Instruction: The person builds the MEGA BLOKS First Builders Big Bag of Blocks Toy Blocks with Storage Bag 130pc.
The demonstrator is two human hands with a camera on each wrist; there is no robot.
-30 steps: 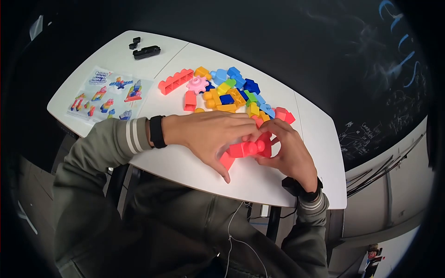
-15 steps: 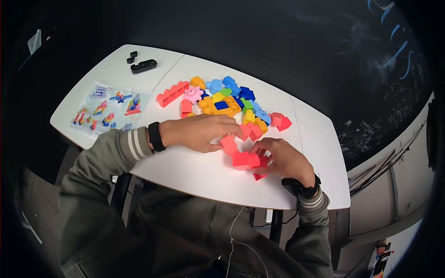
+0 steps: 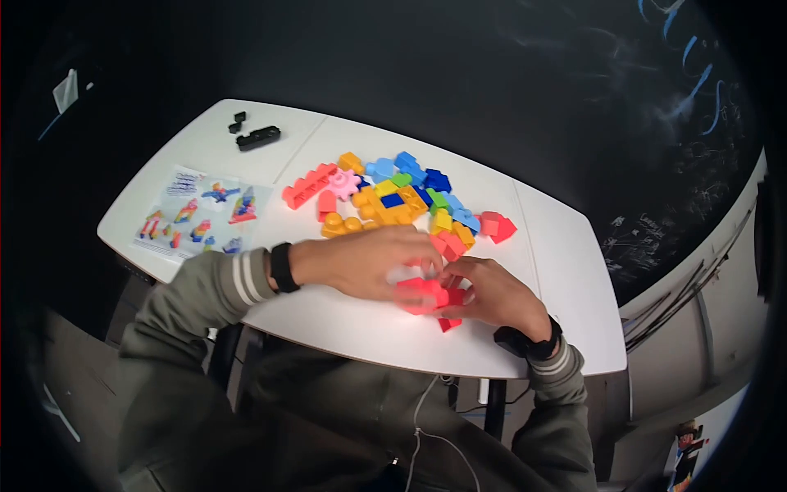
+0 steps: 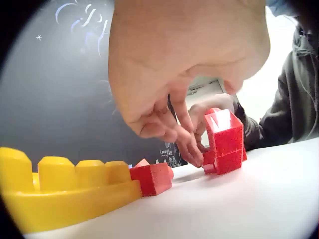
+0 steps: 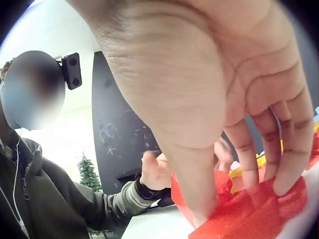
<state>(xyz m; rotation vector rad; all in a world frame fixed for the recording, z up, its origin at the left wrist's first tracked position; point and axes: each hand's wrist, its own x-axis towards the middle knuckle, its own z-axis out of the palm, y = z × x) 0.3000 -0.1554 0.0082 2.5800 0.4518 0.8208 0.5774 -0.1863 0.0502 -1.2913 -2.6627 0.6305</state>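
Note:
Several joined red blocks (image 3: 416, 295) are low on the white table between the two hands. My right hand (image 3: 504, 297) grips them, thumb (image 5: 192, 177) on one side and fingers on the other. Over their left end is my left hand (image 3: 361, 261), blurred, its fingers loosely bent and spread. In the left wrist view two red blocks (image 4: 229, 144) are stacked one above the other, close to its fingertips. A small red piece (image 3: 449, 325) shows at the near side of the joined blocks.
Beyond the hands lies a pile of toy blocks, including a yellow studded block (image 3: 340, 225), a pink gear (image 3: 343, 184) and a long red block (image 3: 308, 187). A picture sheet (image 3: 197, 213) and black parts (image 3: 258, 138) are on the left. Red blocks (image 3: 496, 226) sit at right.
Half a second ago my left hand was at a tilted red block at the left end; now it is further right, over the joined blocks. My right hand keeps hold of them.

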